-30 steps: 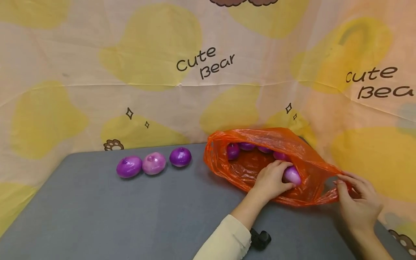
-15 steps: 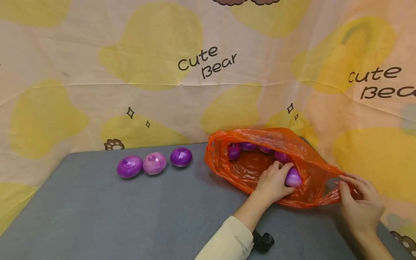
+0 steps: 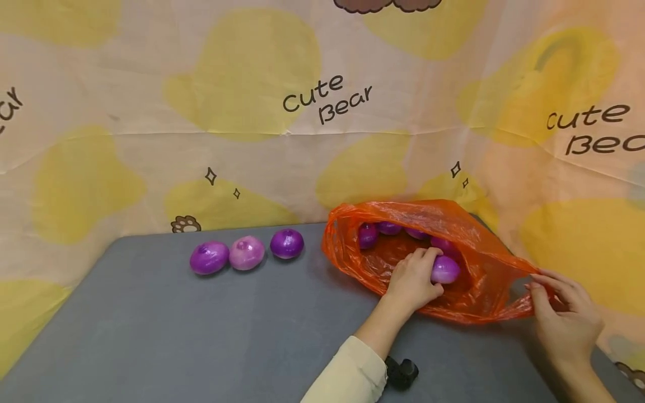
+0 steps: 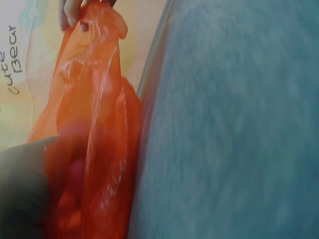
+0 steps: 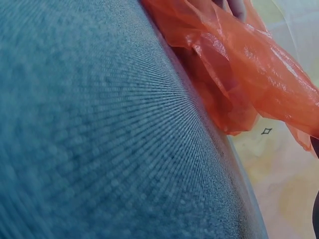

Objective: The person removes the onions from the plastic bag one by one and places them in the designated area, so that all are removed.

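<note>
Three glossy purple onions [image 3: 246,253] already lie in a row on the grey bench [image 3: 151,336], left of the orange plastic bag [image 3: 473,235]. Inside the bag, the left hand [image 3: 410,280] curls its fingers round another purple onion [image 3: 445,269]; several remain farther in. The right hand [image 3: 566,316] pinches the bag's near-right edge.

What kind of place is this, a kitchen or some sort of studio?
Probably a makeshift recording corner, not a kitchen: a grey table is walled in by a "Cute Bear" cloth, with only purple onions and an orange plastic bag laid out.
</note>
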`<state>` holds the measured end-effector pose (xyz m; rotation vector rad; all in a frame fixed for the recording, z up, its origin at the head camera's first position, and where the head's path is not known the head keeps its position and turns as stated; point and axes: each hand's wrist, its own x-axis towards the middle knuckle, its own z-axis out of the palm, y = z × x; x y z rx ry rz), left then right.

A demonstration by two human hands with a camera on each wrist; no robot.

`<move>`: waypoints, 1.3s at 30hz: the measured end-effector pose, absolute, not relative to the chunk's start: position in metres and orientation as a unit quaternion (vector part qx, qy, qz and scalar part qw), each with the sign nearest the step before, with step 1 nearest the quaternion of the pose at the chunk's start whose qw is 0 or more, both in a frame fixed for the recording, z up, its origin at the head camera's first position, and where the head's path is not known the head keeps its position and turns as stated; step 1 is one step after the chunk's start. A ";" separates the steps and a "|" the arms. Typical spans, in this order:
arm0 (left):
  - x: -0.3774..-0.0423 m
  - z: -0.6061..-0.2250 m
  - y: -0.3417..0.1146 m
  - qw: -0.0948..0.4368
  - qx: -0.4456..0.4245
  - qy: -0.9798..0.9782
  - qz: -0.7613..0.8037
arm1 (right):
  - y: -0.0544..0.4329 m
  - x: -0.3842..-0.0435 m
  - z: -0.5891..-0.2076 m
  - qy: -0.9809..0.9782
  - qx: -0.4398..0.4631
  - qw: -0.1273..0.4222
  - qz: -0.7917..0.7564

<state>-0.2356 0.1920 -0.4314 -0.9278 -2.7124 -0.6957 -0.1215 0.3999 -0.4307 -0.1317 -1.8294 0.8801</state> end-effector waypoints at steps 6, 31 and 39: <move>-0.236 -0.427 0.184 0.050 -0.292 -0.921 -0.253 | 0.401 -0.120 -0.431 -0.769 -0.058 0.522 0.364; -0.232 -0.427 0.183 0.005 -0.269 -0.921 -0.281 | 0.397 -0.125 -0.434 -0.766 -0.061 0.515 0.380; -0.228 -0.413 0.178 0.035 -0.261 -0.910 -0.319 | 0.397 -0.126 -0.433 -0.748 -0.069 0.518 0.409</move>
